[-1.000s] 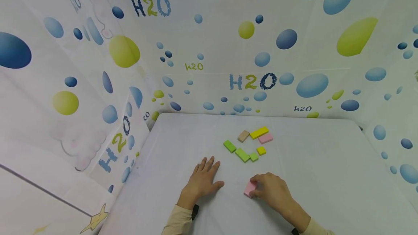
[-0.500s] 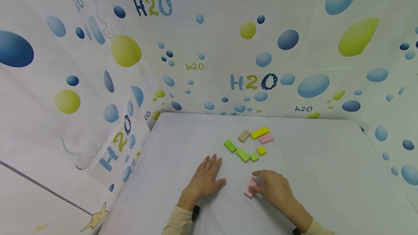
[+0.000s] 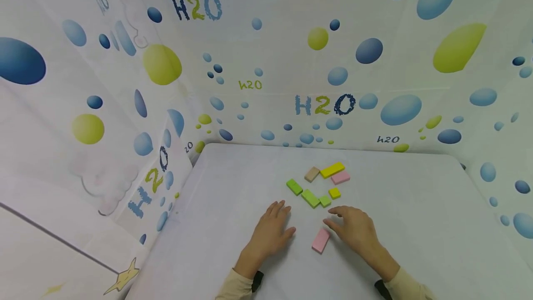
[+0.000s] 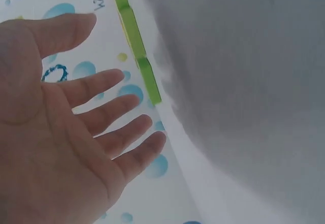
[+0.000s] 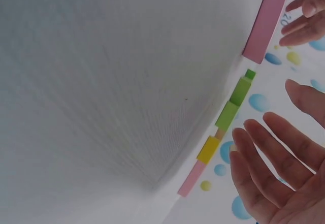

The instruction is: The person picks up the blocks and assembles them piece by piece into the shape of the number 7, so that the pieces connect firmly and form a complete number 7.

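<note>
Between the two hands a pink block [image 3: 320,240] lies flat on the white table, untouched. To its right my right hand [image 3: 356,230] is raised with relaxed fingers, thumb and index apart, holding nothing. My left hand [image 3: 270,230] stays to the block's left, fingers loosely extended; the left wrist view shows its palm [image 4: 66,148] bare. Beyond the hands is a ring of small blocks: two green blocks [image 3: 310,198] [image 3: 294,187], a small green block [image 3: 325,201], a small yellow block [image 3: 335,193], a second pink block [image 3: 340,177], a long yellow block [image 3: 332,170] and a tan block [image 3: 312,174].
The white-covered table [image 3: 416,207] extends to both sides of the hands. Behind it and along its left stands a white curtain [image 3: 275,50] printed with blue and green drops and H2O lettering.
My right hand has let go of the near pink block and moved up and away from it. My left hand has shifted slightly right, its fingers more relaxed.
</note>
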Motion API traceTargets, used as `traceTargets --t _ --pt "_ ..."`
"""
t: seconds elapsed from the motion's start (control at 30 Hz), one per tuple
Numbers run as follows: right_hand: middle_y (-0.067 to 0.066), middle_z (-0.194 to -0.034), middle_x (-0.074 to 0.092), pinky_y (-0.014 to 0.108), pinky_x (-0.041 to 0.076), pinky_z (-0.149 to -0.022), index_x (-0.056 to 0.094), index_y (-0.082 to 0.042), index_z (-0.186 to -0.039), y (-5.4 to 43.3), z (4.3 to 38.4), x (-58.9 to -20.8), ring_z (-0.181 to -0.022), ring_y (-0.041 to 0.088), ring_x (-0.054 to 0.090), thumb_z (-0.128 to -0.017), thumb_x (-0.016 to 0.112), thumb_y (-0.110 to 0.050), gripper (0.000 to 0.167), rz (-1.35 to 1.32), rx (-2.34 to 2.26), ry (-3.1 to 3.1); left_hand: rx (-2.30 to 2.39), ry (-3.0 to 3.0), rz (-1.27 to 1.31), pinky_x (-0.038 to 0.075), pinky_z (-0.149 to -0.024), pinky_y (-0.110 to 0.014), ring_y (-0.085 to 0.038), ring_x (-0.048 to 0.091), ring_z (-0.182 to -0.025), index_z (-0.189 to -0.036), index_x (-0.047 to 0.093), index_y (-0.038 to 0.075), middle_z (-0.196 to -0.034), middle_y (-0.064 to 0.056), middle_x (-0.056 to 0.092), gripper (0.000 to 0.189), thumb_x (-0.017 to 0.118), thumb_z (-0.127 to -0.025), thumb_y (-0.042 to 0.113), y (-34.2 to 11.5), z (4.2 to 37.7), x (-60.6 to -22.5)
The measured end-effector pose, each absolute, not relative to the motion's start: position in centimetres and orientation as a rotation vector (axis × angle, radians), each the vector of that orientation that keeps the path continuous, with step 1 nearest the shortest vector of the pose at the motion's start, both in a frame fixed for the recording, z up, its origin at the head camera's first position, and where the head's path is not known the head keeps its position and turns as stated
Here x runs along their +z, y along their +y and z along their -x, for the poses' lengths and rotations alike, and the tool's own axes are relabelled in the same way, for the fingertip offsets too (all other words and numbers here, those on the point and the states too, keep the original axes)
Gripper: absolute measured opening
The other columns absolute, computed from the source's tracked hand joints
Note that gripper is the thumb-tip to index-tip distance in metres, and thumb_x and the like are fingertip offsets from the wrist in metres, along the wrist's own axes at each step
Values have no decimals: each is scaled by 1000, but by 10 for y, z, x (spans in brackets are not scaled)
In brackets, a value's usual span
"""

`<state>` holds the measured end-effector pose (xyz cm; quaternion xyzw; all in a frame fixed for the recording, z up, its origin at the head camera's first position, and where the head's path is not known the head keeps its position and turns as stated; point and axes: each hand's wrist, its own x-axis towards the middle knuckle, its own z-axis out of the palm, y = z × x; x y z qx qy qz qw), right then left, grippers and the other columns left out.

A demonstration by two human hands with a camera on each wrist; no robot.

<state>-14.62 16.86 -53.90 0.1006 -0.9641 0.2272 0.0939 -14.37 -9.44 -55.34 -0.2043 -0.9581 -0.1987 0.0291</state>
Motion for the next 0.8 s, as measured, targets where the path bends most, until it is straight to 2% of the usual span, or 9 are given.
traceTargets --t 0.2,0.43,0.63,0.8 --pt "3 -102 79 39 59 -67 82 -12 -106 172 155 -543 -91 27 76 -84 88 -34 31 -327 670 -2846 -664 -2914 592 50 -104 -51 -34 52 -138 -142 59 4 -150 -17 53 52 73 -98 29 -82 134 -547" --pt "5 -98 80 40 58 -64 82 -10 -102 178 167 -548 -86 27 76 -84 89 -30 28 -341 673 -2765 -601 -2868 616 54 -97 -49 -30 57 -131 -139 63 6 -144 -12 58 49 74 -97 30 -70 125 -546" --pt "6 -94 80 38 57 -61 82 -9 -104 182 178 -553 -81 26 75 -84 89 -28 28 -328 671 -2742 -613 -2870 612 56 -92 -41 -25 62 -119 -135 66 7 -135 -8 63 45 74 -97 30 -59 118 -548" --pt "5 -94 79 36 54 -58 82 -9 -104 184 185 -549 -78 23 74 -89 84 -30 26 -259 706 -2782 -614 -2915 598 58 -86 -34 -20 64 -113 -135 66 8 -129 -6 63 44 73 -98 31 -52 112 -554"
